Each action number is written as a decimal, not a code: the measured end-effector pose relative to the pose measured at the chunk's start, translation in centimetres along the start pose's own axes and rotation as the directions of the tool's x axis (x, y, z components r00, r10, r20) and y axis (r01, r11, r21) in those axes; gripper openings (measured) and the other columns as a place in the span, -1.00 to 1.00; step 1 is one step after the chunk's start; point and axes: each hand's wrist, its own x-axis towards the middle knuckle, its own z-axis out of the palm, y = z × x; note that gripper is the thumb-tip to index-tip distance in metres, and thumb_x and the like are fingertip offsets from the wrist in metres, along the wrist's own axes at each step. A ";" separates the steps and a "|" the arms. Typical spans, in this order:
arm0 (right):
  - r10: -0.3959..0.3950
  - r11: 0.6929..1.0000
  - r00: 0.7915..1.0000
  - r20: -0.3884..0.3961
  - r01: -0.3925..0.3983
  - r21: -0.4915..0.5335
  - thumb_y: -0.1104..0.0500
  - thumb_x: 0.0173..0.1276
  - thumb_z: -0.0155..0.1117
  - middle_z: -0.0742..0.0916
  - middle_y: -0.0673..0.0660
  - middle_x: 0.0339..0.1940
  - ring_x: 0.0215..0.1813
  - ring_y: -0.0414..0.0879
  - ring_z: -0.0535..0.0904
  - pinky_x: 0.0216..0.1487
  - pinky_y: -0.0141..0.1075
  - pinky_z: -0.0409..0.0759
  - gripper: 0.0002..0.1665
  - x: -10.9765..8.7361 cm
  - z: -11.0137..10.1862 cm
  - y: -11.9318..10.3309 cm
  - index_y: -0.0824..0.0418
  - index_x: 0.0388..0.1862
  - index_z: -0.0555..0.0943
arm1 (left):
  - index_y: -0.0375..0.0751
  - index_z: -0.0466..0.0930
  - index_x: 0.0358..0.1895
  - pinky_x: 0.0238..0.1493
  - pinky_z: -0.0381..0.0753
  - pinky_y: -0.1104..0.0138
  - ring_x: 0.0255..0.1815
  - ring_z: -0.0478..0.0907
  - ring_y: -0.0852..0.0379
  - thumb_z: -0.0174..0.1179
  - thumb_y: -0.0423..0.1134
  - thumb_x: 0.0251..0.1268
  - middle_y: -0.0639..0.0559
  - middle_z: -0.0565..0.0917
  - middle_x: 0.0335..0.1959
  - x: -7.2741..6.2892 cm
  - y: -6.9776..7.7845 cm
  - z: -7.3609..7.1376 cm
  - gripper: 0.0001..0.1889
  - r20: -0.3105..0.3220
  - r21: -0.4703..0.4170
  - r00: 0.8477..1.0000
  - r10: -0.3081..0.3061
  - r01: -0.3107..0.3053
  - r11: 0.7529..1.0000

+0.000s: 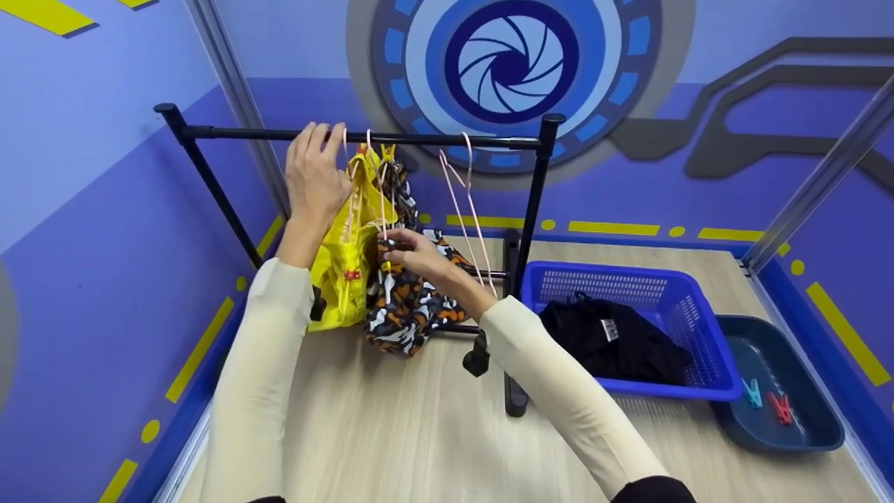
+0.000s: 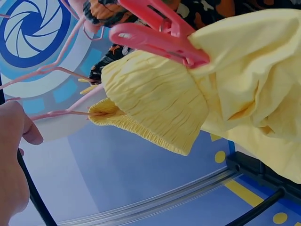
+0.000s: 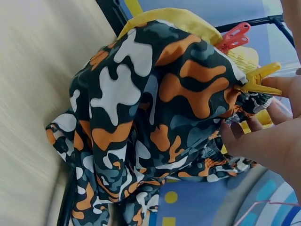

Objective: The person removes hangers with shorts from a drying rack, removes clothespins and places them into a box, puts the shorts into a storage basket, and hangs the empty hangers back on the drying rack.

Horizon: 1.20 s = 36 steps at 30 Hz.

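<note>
My left hand [image 1: 314, 171] grips the top rail [image 1: 426, 139] of a black clothes rack, beside the pink hanger hooks. Below it hang yellow pants [image 1: 342, 279] with a gathered elastic waist; a red clothespin [image 2: 162, 40] clamps them. In front, camouflage pants [image 3: 141, 89] in orange, white and dark grey hang folded over, with a yellow clothespin [image 3: 261, 81] at the waistband. My right hand [image 1: 422, 257] pinches that waistband close to the yellow clothespin, its thumb and fingers showing in the right wrist view. Another camouflage piece [image 1: 405, 192] hangs behind, partly hidden.
A bare pink hanger [image 1: 469, 195] hangs on the rail's right part. Right of the rack, a blue basket [image 1: 705, 328] holds black clothing [image 1: 607, 342]. Beside it, a dark tray [image 1: 814, 412] contains a light-blue clothespin [image 1: 752, 393] and a red clothespin [image 1: 780, 408]. Patterned walls enclose the space.
</note>
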 end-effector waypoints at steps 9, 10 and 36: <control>0.105 0.976 0.994 -0.038 -0.095 0.198 0.27 0.51 0.12 0.55 0.13 0.25 0.19 -0.05 0.51 0.12 -0.11 0.48 -0.62 -1.7 -1.5 -1.9 0.20 0.27 0.47 | -0.13 0.47 0.40 0.57 0.25 -0.01 0.52 0.34 -0.18 0.04 -0.52 0.25 -0.21 0.54 0.36 0.1 0.3 0.2 -0.39 -0.025 0.009 1.000 0.014 -0.013 1.000; 0.103 0.973 0.994 -0.043 -0.091 0.212 0.27 0.51 0.12 0.56 0.10 0.20 0.25 0.00 0.51 0.10 -0.12 0.49 -0.64 -2.0 -1.7 -2.2 0.20 0.25 0.47 | -0.13 0.47 0.41 0.58 0.24 0.00 0.53 0.34 -0.18 0.05 -0.51 0.26 -0.21 0.53 0.37 0.1 0.4 0.2 -0.40 -0.018 0.010 1.000 0.013 -0.013 1.000; 0.110 0.990 0.994 -0.011 -0.109 0.086 0.25 0.41 0.27 0.60 0.13 0.27 0.13 -0.09 0.55 -0.14 -0.29 0.73 -0.81 -9.3 -3.3 -10.7 0.13 -0.06 0.50 | -0.22 0.42 0.44 0.60 0.20 -0.02 0.55 0.29 -0.23 0.00 -0.53 0.29 -0.27 0.49 0.42 0.1 0.9 -0.9 -0.39 0.059 -0.002 0.998 -0.023 0.023 1.000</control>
